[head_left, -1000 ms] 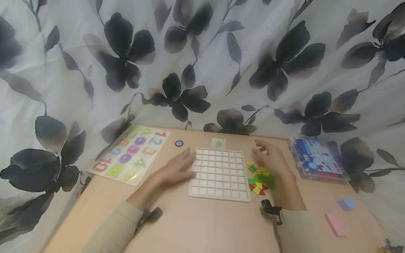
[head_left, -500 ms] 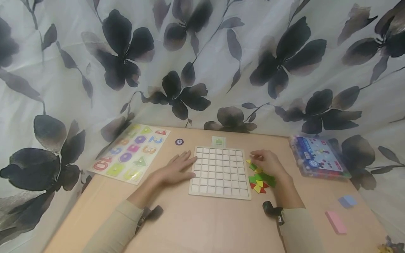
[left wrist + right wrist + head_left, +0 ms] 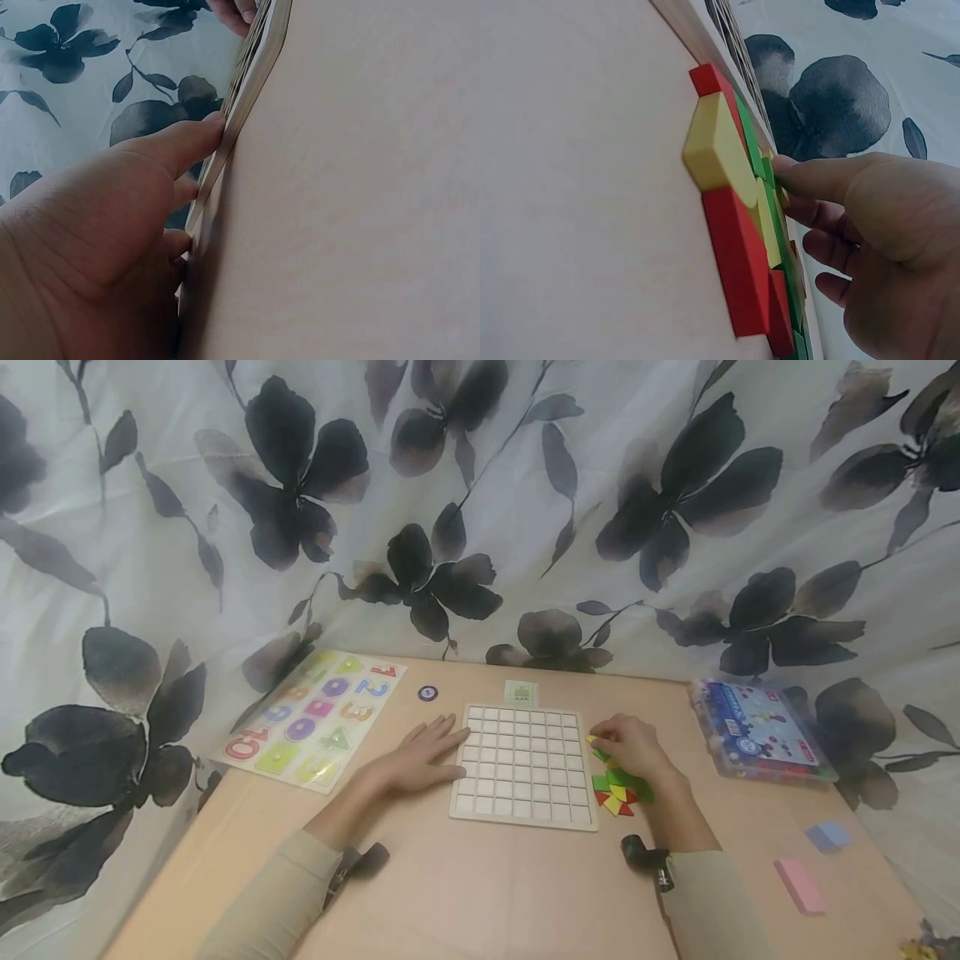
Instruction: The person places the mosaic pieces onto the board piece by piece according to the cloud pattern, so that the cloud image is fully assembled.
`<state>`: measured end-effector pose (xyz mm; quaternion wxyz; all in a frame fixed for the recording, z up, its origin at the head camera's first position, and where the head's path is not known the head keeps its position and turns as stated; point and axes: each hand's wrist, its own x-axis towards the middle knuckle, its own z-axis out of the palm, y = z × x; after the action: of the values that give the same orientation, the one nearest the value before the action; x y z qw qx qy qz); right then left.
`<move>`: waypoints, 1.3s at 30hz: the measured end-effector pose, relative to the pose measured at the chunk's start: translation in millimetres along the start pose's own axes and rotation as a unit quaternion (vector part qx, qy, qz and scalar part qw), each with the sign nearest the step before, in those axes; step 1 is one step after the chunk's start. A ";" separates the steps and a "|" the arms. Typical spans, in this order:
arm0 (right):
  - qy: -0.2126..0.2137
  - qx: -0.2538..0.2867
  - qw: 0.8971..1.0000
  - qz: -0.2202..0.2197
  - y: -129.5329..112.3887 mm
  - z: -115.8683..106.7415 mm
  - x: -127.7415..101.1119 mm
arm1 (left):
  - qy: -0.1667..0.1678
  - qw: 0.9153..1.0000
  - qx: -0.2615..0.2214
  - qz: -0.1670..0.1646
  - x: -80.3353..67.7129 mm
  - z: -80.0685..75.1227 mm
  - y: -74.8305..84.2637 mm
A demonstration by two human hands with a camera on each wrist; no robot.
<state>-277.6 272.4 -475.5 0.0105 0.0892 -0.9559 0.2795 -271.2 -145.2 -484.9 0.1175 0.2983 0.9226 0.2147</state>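
- Coloured tiles (image 3: 618, 783) lie in a loose heap of green, yellow and red pieces on the table (image 3: 480, 893), touching or just beside the right edge of the wooden grid board (image 3: 522, 762).
- Right hand (image 3: 633, 747) rests on the far end of that heap; the tiles run from under its fingers back toward the wrist, so the heap's long axis lies along the board's right edge.
- In the right wrist view the thumb (image 3: 817, 178) presses on a green tile (image 3: 769, 196) near the board's edge, with the other fingers loosely curled beyond it. Whether any one tile is actually pinched I cannot tell (the fingertips are hidden behind the pile).
- This hand is plainly the nearer one to the tiles; the board's empty cells lie just to its left.
- Left hand (image 3: 422, 760) lies flat on the table at the board's left edge, fingers straight and slightly spread, tips against the frame. The left wrist view shows the thumb (image 3: 184, 142) touching the board's side; it holds nothing.
- Both forearms come in from the near edge of the table, sleeves low, wrists close to the surface.
- Well apart from the hands: a number-and-shape puzzle board (image 3: 315, 720) at far left, a clear plastic box (image 3: 753, 729) at far right, a small card (image 3: 521, 692) just beyond the grid board.
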 end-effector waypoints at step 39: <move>0.060 0.218 0.974 -0.032 -95.2 13.9 15.1 | 0.004 1.000 -0.008 0.001 0.0 -0.2 0.6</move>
<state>-275.2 183.6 -435.5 0.0574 0.1027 -0.8663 0.4854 -271.0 -144.8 -484.5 0.1162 0.2973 0.9210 0.2232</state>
